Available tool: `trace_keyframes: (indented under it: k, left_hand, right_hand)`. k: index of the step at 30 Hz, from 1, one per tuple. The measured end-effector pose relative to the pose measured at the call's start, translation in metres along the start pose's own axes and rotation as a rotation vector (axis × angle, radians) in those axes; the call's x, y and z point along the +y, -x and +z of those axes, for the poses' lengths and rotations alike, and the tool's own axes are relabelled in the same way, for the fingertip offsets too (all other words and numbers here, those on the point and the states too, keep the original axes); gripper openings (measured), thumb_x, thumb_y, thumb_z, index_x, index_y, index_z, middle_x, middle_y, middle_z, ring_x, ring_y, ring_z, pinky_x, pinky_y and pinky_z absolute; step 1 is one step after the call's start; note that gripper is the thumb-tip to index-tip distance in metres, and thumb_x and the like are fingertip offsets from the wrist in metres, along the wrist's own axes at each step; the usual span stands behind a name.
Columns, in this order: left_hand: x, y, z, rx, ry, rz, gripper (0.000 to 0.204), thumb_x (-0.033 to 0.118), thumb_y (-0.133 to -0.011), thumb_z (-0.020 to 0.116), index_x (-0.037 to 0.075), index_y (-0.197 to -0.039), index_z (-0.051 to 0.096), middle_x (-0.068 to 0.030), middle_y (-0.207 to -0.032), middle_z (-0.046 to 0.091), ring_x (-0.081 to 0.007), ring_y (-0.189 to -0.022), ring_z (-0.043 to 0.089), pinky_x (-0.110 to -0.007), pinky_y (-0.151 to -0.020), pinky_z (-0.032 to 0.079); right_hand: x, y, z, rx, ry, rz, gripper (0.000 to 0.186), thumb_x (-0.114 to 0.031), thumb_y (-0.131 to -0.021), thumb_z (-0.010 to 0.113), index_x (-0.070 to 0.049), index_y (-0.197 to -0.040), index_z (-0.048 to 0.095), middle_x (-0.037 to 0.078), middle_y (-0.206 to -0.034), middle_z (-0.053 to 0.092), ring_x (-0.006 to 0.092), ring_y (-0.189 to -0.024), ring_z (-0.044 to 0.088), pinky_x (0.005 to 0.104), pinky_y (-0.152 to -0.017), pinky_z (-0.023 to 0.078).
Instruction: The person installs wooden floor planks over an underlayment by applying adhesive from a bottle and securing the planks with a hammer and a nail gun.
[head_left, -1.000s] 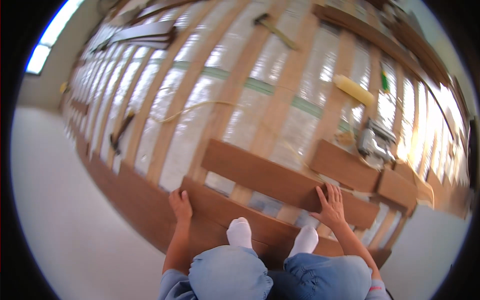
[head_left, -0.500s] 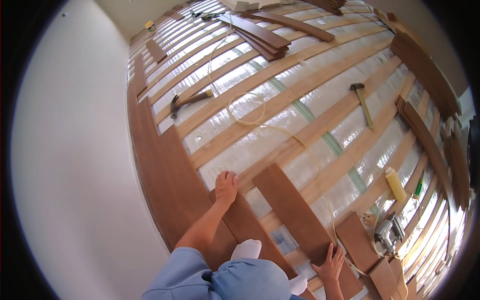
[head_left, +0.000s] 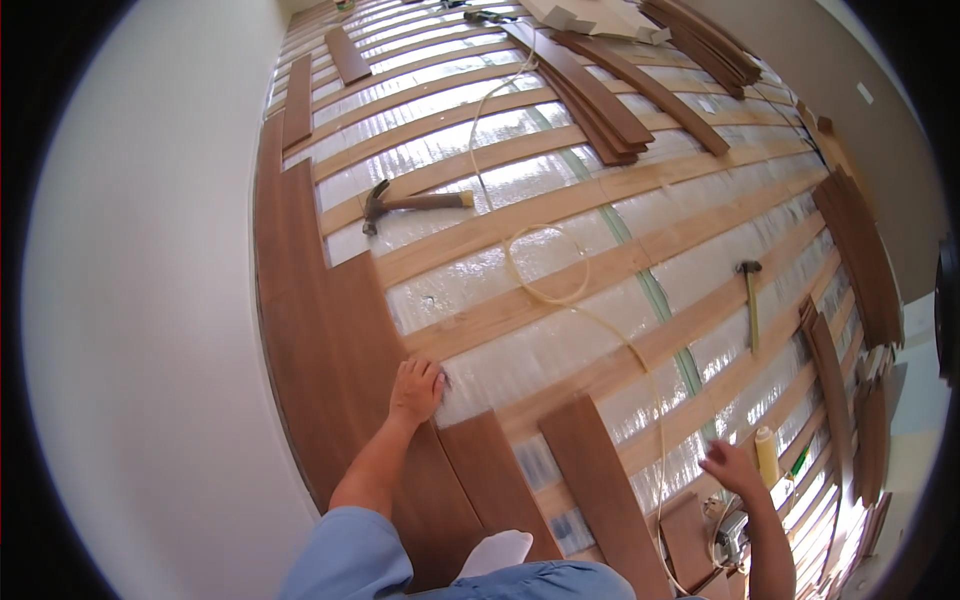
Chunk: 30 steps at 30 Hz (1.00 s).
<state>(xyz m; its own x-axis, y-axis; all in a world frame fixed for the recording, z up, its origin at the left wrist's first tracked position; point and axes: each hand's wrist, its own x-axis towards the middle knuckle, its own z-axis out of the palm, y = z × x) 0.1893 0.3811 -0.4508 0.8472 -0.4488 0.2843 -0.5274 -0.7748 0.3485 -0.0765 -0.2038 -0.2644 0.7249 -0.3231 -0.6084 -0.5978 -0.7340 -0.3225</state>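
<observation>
My left hand (head_left: 416,390) rests on the edge of the laid brown floorboards (head_left: 335,330), fingers over the rim, holding nothing. Just nearer than it lies the end of another floorboard (head_left: 485,450), beside the laid rows. My right hand (head_left: 735,468) is raised over the battens at the lower right, its fingers slightly bent and apart, with nothing visible in it. Close by it are a yellowish bottle (head_left: 766,455) and a grey power tool (head_left: 731,538), partly hidden by my forearm. A loose floorboard (head_left: 600,480) lies across the battens between my hands.
A claw hammer (head_left: 415,202) lies on the battens ahead, and a second hammer (head_left: 751,300) to the right. A thin pale hose (head_left: 585,310) loops across the foil-covered floor. Stacked boards (head_left: 590,90) lie farther off. A white wall (head_left: 160,300) runs along the left.
My right hand has left the loose floorboard and risen toward the bottle. My left hand has shifted forward along the floorboard edge. The whole view has also shifted.
</observation>
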Motion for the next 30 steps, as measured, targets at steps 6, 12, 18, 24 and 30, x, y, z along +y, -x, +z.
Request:
trace_keyframes:
  k: [6, 12, 18, 24, 30]
  left_hand:
    - [-0.01, -0.002, -0.001, -0.019, 0.071, -0.031, 0.015, 0.014, -0.085, 0.068, 0.009, -0.099, 0.065, -0.011, -0.102, 0.061, -0.0322, -0.101, 0.057, -0.045, -0.092, 0.046]
    - [-0.019, 0.0, 0.002, -0.092, 0.019, -0.058, 0.021, 0.015, -0.079, 0.071, 0.009, -0.099, 0.066, -0.0096, -0.107, 0.064, -0.0295, -0.104, 0.06, -0.044, -0.093, 0.049]
    - [-0.023, -0.001, -0.001, -0.063, 0.155, -0.084, 0.024, 0.014, -0.079, 0.071, 0.008, -0.1, 0.064, -0.0081, -0.104, 0.062, -0.0281, -0.103, 0.061, -0.042, -0.094, 0.049]
    - [-0.023, -0.006, -0.009, -0.084, 0.176, -0.081, 0.022, 0.012, -0.079, 0.071, 0.008, -0.1, 0.064, -0.0078, -0.102, 0.062, -0.027, -0.101, 0.061, -0.041, -0.093, 0.05]
    - [-0.023, 0.007, 0.005, -0.093, 0.134, -0.099, 0.018, 0.014, -0.082, 0.07, 0.009, -0.099, 0.067, -0.0095, -0.102, 0.064, -0.0303, -0.103, 0.062, -0.045, -0.095, 0.049]
  right_hand:
    - [-0.274, -0.221, 0.05, -0.021, 0.017, -0.5, 0.048, -0.035, -0.093, 0.07, 0.0, -0.126, 0.065, 0.024, -0.114, 0.072, 0.0423, -0.108, 0.068, 0.0463, -0.094, 0.054]
    - [-0.494, -0.387, 0.134, 0.302, 0.17, -0.793, 0.053, -0.022, -0.092, 0.066, -0.003, -0.14, 0.055, 0.024, -0.14, 0.057, 0.0421, -0.128, 0.056, 0.049, -0.107, 0.048]
    - [-0.598, -0.461, 0.164, 0.736, 0.409, -0.863, 0.055, -0.013, -0.087, 0.064, -0.003, -0.14, 0.053, 0.024, -0.141, 0.056, 0.0409, -0.139, 0.047, 0.0496, -0.117, 0.038]
    - [-0.625, -0.403, 0.142, 0.113, 0.415, -0.661, 0.048, -0.028, -0.082, 0.074, -0.004, -0.123, 0.067, 0.023, -0.13, 0.067, 0.0379, -0.122, 0.062, 0.0496, -0.104, 0.047]
    - [-0.577, -0.305, 0.136, -0.056, 0.051, -0.698, 0.037, -0.031, -0.08, 0.074, -0.003, -0.104, 0.072, 0.022, -0.106, 0.074, 0.0395, -0.093, 0.07, 0.0463, -0.082, 0.056]
